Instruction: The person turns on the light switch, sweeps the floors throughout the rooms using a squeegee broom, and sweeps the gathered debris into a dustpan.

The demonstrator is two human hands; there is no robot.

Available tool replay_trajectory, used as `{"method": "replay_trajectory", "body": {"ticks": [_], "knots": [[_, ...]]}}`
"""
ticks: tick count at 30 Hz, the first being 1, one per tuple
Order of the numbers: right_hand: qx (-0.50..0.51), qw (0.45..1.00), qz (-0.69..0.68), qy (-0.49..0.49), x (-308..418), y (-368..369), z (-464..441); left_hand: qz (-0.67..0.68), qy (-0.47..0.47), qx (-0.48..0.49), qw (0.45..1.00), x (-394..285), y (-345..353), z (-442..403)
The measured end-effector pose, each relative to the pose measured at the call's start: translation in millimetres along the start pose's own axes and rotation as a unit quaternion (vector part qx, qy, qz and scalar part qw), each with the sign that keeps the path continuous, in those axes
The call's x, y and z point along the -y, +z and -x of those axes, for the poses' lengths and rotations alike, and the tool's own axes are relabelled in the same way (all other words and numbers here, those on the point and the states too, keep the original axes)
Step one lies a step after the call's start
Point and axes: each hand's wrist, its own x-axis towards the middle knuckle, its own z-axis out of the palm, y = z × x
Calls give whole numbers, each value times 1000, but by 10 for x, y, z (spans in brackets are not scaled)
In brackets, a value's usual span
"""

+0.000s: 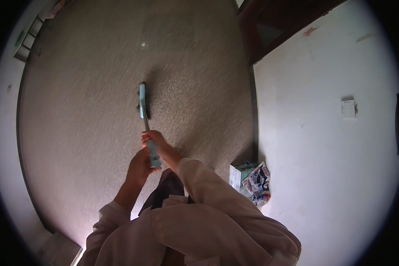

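A broom point(142, 99) with a light blue head and dark bristles reaches forward from my body, its head down at the floor point(84, 102). Around the handle, a little below the head in view, my right hand point(157, 142) is closed. My left hand point(140, 166) grips the same handle nearer my body, by its blue-grey end point(154, 160). Part of the shaft is covered by my fingers.
To the right runs a white wall point(306, 142) with a switch plate point(348, 108) and a dark door point(279, 26). A box point(236, 176) and a patterned bag point(258, 182) sit at its foot. A metal rack point(29, 40) stands far left.
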Motion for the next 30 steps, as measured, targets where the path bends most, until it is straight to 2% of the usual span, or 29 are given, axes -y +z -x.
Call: {"method": "replay_trajectory", "body": {"ticks": [3,6,8,10,12,14,17,19,20,21,23,25,26,27,28,29,30], "knots": [[18,998,66,-8,413,124,655,-86,10,103,991,-65,107,57],[-30,969,236,-69,469,432,1505,-172,-33,105,979,-90,-93,0],[-135,934,288,-164,445,585,1976,-188,-34,53,980,-8,-321,-142],[-231,902,269,-246,473,767,2313,-193,-38,20,980,64,-492,-288],[-378,834,268,-298,806,426,2533,-187,-44,5,981,97,-576,-420],[-233,919,171,-269,1316,-30,2854,-193,-60,-8,979,79,-546,-536],[-351,806,365,-307,1978,2,3036,-219,-84,-35,971,-96,-283,-720],[-391,777,371,-325,2435,73,3019,-296,18,26,955,-16,-430,-1032],[-409,762,373,-335,2710,125,2975,-310,19,17,951,-107,-338,-1123],[-386,786,333,-350,2982,102,2890,-324,19,8,946,-201,-243,-1213],[-410,702,448,-372,3302,66,2653,-299,14,-21,954,-374,-51,-1343],[-335,616,592,-397,3473,345,2276,-222,-13,-58,973,-635,259,-1525],[-230,469,759,-389,3450,651,2153,-184,-40,-77,979,-784,425,-1578],[-114,293,855,-412,3426,963,2031,-148,-69,-96,982,-899,560,-1609],[-56,238,873,-421,3435,1106,1829,-159,-60,-94,981,-1015,680,-1687],[-39,270,871,-409,3448,1194,1613,-169,-49,-91,980,-1124,801,-1776],[-93,498,790,-346,3451,1251,1424,-178,-40,-88,979,-1220,919,-1860]]}}
